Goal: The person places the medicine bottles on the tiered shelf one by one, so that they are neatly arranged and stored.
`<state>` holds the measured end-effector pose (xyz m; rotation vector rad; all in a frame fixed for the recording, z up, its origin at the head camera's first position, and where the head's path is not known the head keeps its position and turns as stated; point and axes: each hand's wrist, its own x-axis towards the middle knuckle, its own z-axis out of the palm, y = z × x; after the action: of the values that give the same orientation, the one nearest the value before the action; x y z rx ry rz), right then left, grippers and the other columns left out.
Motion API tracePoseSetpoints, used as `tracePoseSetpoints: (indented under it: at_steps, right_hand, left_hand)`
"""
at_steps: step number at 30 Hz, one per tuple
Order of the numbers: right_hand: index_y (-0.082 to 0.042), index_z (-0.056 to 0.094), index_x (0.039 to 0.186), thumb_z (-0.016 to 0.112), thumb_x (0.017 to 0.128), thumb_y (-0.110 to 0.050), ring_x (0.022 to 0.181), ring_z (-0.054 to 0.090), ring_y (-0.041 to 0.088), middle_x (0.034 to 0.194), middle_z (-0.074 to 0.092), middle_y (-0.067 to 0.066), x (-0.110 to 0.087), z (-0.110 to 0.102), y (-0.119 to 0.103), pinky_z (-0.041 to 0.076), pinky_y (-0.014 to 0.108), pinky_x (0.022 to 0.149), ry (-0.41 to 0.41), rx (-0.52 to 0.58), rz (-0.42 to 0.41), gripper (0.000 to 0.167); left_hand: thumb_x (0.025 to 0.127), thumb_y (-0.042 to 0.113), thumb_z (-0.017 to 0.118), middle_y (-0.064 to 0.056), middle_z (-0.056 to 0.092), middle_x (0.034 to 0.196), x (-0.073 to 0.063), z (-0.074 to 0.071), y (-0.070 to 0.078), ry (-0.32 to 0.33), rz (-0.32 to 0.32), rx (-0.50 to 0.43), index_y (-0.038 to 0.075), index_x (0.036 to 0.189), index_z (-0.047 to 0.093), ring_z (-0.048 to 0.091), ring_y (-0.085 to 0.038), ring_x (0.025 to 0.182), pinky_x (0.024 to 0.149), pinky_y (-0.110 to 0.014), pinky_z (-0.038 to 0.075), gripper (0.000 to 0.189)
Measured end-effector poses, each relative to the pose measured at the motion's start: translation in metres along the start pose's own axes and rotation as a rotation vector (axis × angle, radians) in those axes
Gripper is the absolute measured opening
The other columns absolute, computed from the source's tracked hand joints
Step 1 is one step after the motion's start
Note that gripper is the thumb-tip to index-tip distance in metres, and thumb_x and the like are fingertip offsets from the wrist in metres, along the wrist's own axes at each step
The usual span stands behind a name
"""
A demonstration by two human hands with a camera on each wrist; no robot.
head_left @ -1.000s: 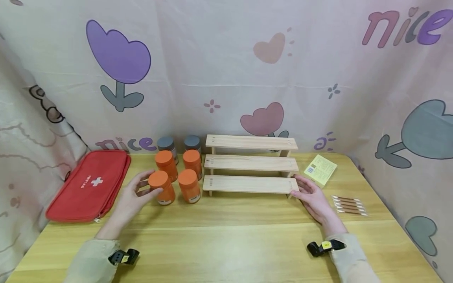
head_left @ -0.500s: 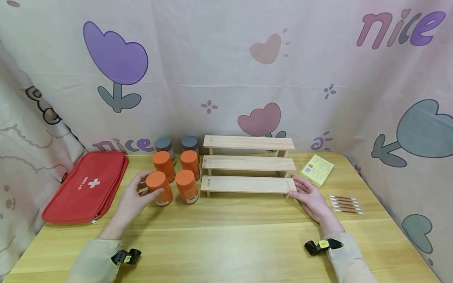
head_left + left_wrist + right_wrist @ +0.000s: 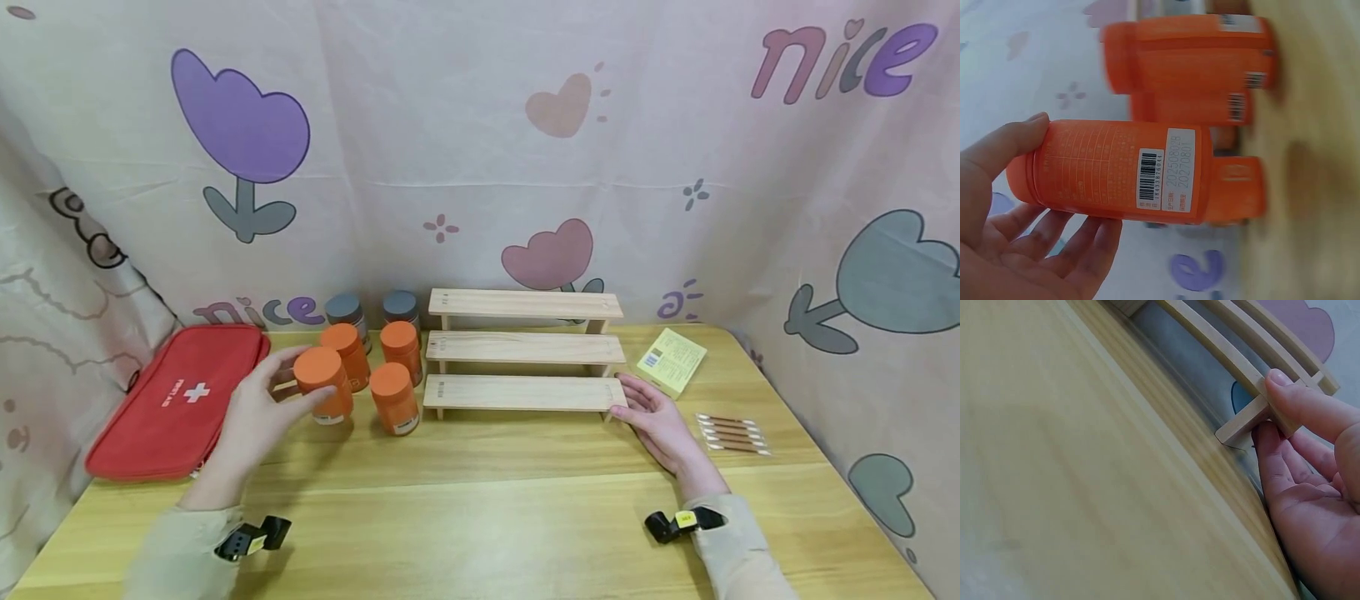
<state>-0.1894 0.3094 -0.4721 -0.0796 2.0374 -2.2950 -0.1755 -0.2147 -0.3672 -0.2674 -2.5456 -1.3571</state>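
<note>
My left hand (image 3: 253,414) grips an orange pill bottle (image 3: 324,385) between thumb and fingers, raised off the table. In the left wrist view the bottle (image 3: 1116,169) shows its barcode and printed dates. An orange bottle (image 3: 395,400) stands to its right, and two more orange ones stand just behind. At the right end of the three-step wooden shelf (image 3: 525,392), my right hand (image 3: 660,425) pinches the lowest board's corner. The right wrist view has the thumb on the board (image 3: 1229,356) and fingers below, beside the leg.
Two grey-lidded bottles (image 3: 345,310) stand behind the orange ones. A red first aid pouch (image 3: 176,404) lies at the left. Right of the shelf are a yellow box (image 3: 672,361) and a packet of cotton swabs (image 3: 732,435). A printed curtain (image 3: 420,108) hangs behind the table (image 3: 480,517).
My left hand has lifted the front left orange bottle and moved it slightly up and to the left. The right hand keeps its hold on the shelf corner.
</note>
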Motion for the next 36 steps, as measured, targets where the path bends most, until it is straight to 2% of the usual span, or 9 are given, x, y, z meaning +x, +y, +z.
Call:
tracePoseSetpoints:
  at_steps: [4, 8, 12, 15, 24, 30, 36]
  right_hand:
    - [0.008, 0.024, 0.145, 0.064, 0.087, 0.007, 0.110, 0.055, 0.009, 0.124, 0.049, 0.005, 0.000, 0.000, 0.000, 0.045, 0.022, 0.094, 0.001, -0.004, 0.000, 0.071]
    - [0.008, 0.024, 0.145, 0.064, 0.087, 0.006, 0.110, 0.055, 0.009, 0.125, 0.048, 0.006, 0.000, 0.000, -0.001, 0.045, 0.022, 0.094, -0.001, -0.006, 0.000, 0.071]
    - [0.008, 0.024, 0.145, 0.065, 0.087, 0.005, 0.110, 0.055, 0.009, 0.126, 0.048, 0.007, 0.000, 0.001, -0.002, 0.045, 0.022, 0.094, 0.000, -0.008, 0.000, 0.071]
    - [0.008, 0.024, 0.145, 0.065, 0.086, 0.004, 0.110, 0.056, 0.009, 0.125, 0.048, 0.006, 0.000, 0.001, -0.002, 0.046, 0.022, 0.093, 0.001, -0.010, 0.007, 0.072]
    - [0.007, 0.024, 0.146, 0.065, 0.087, 0.004, 0.110, 0.055, 0.008, 0.130, 0.045, 0.012, -0.001, 0.001, -0.002, 0.045, 0.022, 0.094, 0.004, -0.025, 0.018, 0.073]
    - [0.006, 0.022, 0.147, 0.066, 0.088, 0.000, 0.110, 0.055, 0.008, 0.136, 0.038, 0.022, -0.003, 0.002, -0.003, 0.045, 0.021, 0.094, -0.004, -0.041, 0.027, 0.073]
    - [0.006, 0.022, 0.147, 0.065, 0.089, -0.001, 0.110, 0.055, 0.007, 0.139, 0.035, 0.025, -0.003, 0.002, -0.003, 0.045, 0.021, 0.093, 0.000, -0.043, 0.030, 0.073]
  left_hand:
    - [0.085, 0.024, 0.075, -0.002, 0.057, 0.117, 0.005, -0.006, 0.019, 0.030, 0.003, -0.004, 0.013, 0.138, 0.049, 0.053, -0.005, 0.098, 0.081, -0.011, 0.047, 0.060]
    - [0.084, 0.023, 0.075, 0.000, 0.056, 0.118, 0.014, -0.006, 0.037, 0.050, 0.034, -0.023, 0.015, 0.138, 0.049, 0.054, -0.007, 0.099, 0.082, -0.012, 0.047, 0.060]
    - [0.085, 0.023, 0.075, -0.001, 0.057, 0.120, 0.026, -0.003, 0.055, 0.043, 0.063, -0.055, 0.016, 0.138, 0.050, 0.054, -0.010, 0.101, 0.084, -0.017, 0.049, 0.059]
    - [0.085, 0.026, 0.074, -0.002, 0.056, 0.122, 0.036, 0.001, 0.066, 0.024, 0.053, -0.085, 0.017, 0.137, 0.050, 0.055, -0.012, 0.103, 0.086, -0.021, 0.049, 0.058]
    - [0.084, 0.031, 0.075, -0.007, 0.056, 0.125, 0.066, 0.025, 0.087, -0.073, 0.028, -0.221, 0.014, 0.139, 0.048, 0.054, -0.021, 0.109, 0.091, -0.037, 0.048, 0.063]
    - [0.083, 0.029, 0.076, -0.008, 0.056, 0.124, 0.083, 0.044, 0.094, -0.082, 0.010, -0.284, 0.012, 0.137, 0.049, 0.055, -0.023, 0.109, 0.094, -0.037, 0.047, 0.063]
    - [0.082, 0.025, 0.077, -0.009, 0.056, 0.124, 0.096, 0.060, 0.102, -0.049, 0.004, -0.295, 0.011, 0.135, 0.050, 0.055, -0.025, 0.110, 0.094, -0.039, 0.047, 0.061]
